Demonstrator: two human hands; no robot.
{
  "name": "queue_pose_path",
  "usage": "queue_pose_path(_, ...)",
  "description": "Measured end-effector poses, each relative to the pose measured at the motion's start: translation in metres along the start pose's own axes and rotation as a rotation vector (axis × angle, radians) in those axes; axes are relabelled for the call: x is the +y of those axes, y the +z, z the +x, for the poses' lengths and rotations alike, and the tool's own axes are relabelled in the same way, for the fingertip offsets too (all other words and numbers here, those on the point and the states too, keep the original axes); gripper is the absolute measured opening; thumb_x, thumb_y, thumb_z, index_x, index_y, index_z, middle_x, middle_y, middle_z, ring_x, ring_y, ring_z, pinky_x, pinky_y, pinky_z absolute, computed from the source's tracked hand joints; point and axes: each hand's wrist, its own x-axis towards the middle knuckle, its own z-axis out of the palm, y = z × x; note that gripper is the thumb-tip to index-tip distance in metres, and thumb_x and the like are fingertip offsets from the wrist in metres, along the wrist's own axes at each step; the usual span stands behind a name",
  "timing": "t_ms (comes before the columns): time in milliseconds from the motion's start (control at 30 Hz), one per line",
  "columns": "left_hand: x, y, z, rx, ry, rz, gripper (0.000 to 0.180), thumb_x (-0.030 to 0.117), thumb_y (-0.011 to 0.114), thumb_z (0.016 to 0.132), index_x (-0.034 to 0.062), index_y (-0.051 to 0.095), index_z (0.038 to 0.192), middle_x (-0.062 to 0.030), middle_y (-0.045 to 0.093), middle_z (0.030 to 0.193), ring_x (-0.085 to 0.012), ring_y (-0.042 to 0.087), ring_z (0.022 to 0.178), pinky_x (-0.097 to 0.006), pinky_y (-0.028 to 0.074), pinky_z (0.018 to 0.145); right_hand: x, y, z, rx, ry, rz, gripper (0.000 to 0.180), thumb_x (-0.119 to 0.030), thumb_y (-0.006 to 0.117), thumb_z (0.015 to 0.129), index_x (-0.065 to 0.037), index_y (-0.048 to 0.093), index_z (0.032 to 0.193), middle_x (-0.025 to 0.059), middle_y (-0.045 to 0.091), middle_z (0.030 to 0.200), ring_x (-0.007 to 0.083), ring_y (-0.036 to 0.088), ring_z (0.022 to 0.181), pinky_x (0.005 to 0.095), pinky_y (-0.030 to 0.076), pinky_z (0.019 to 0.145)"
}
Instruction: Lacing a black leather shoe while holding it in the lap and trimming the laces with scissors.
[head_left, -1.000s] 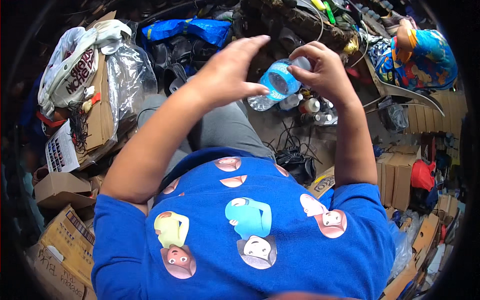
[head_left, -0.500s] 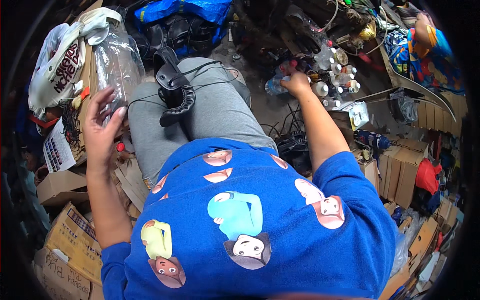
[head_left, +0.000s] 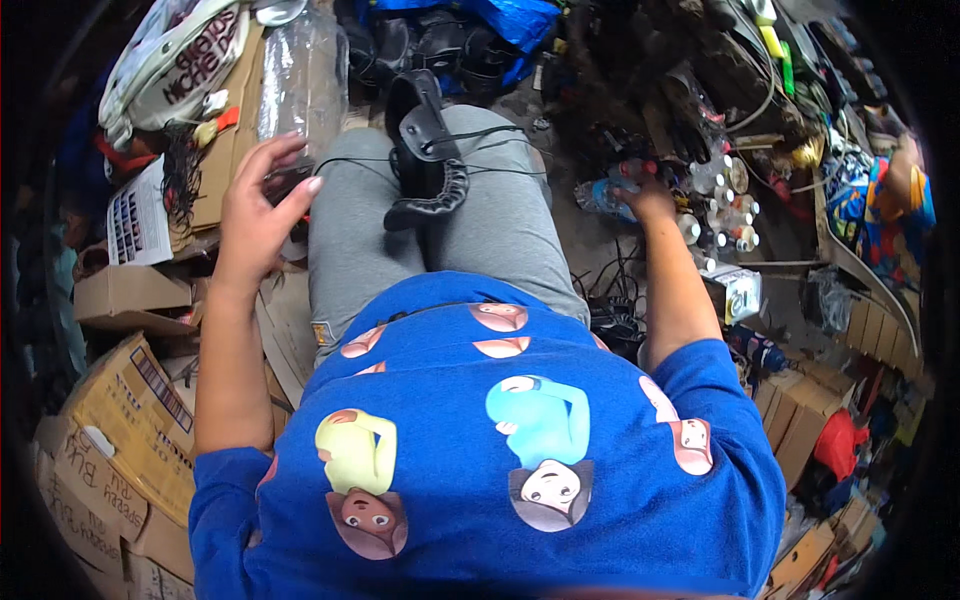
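Observation:
My right hand is closed around a small clear plastic bottle with bluish contents or label and a red cap, low over the floor to the right of my legs. Several other capped bottles stand just beyond that hand. My left hand is raised beside my left thigh, fingers apart and slightly curled, holding nothing. Across my thighs lies a black leather shoe piece with a gathered, stitched edge. Black thread trails from it to both sides, one strand reaching toward my left hand.
Black shoes lie by a blue plastic sheet at the far side. A clear plastic bag and a white cloth bag are at the far left. Cardboard boxes crowd the left. Another person's hand shows at the right.
The view has turned left, so the scene sits further right in the picture. My right hand keeps hold of the bottle; my left hand stays raised and open.

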Motion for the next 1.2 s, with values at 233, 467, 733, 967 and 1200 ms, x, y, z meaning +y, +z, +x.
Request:
queue_pose_path(233, -0.013, 0.032, 0.044, -0.201, -0.015, 0.001, 0.047, 0.044, 0.064, 0.082, 0.0026, 0.064, 0.106, -0.0108, 0.062, 0.101, -0.0207, 0.058, 0.099, -0.032, 0.043, 0.087, -0.091, -0.081, -0.02, 0.037, -0.154, 0.505, 0.036, -0.033, 0.07, 0.078, -0.009, 0.066, 0.104, 0.0122, 0.062, 0.102, 0.0265, 0.062, 0.092, 0.0333, 0.049, 0.079)
queue_pose_path(467, 0.0, 0.083, 0.102, -0.726, -0.31, -0.055, 0.052, 0.053, 0.065, 0.076, 0.0055, 0.062, 0.098, -0.0027, 0.06, 0.093, -0.0118, 0.053, 0.089, -0.026, 0.041, 0.079, -0.217, -0.14, -0.07, -0.098, -0.921, 0.514, 0.028, -0.032, 0.067, 0.081, -0.005, 0.067, 0.09, 0.0136, 0.061, 0.083, 0.0285, 0.061, 0.073, 0.037, 0.049, 0.066)
queue_pose_path(733, -0.02, 0.093, 0.077, -0.613, 0.35, -0.158, 0.035, 0.019, 0.072, 0.076, 0.0026, 0.056, 0.103, -0.003, 0.055, 0.094, -0.0143, 0.051, 0.092, -0.029, 0.041, 0.083, -0.236, -0.145, -0.091, -0.291, -0.972, 0.258, 0.022, -0.02, 0.064, 0.08, 0.001, 0.059, 0.076, 0.0185, 0.057, 0.069, 0.0333, 0.057, 0.065, 0.0407, 0.044, 0.061)
queue_pose_path(967, -0.016, 0.09, 0.078, -0.732, 0.215, -0.061, 0.029, 0.023, 0.07, 0.076, 0.0039, 0.063, 0.096, -0.0086, 0.056, 0.096, -0.0217, 0.052, 0.09, -0.032, 0.041, 0.083, -0.207, -0.162, -0.097, -0.403, -0.967, 0.311, 0.024, -0.02, 0.062, 0.082, 0.0, 0.056, 0.072, 0.0149, 0.056, 0.064, 0.0306, 0.055, 0.058, 0.0398, 0.044, 0.058)
queue_pose_path(1200, -0.003, 0.085, 0.071, -0.706, 0.209, 0.01, 0.036, 0.029, 0.073, 0.074, 0.0007, 0.063, 0.093, -0.0062, 0.06, 0.087, -0.0195, 0.054, 0.089, -0.031, 0.042, 0.084, -0.191, -0.155, -0.103, -0.325, -0.692, 0.661, 0.013, -0.01, 0.065, 0.084, -0.003, 0.068, 0.095, 0.0039, 0.054, 0.079, 0.0129, 0.055, 0.073, 0.0283, 0.045, 0.067)
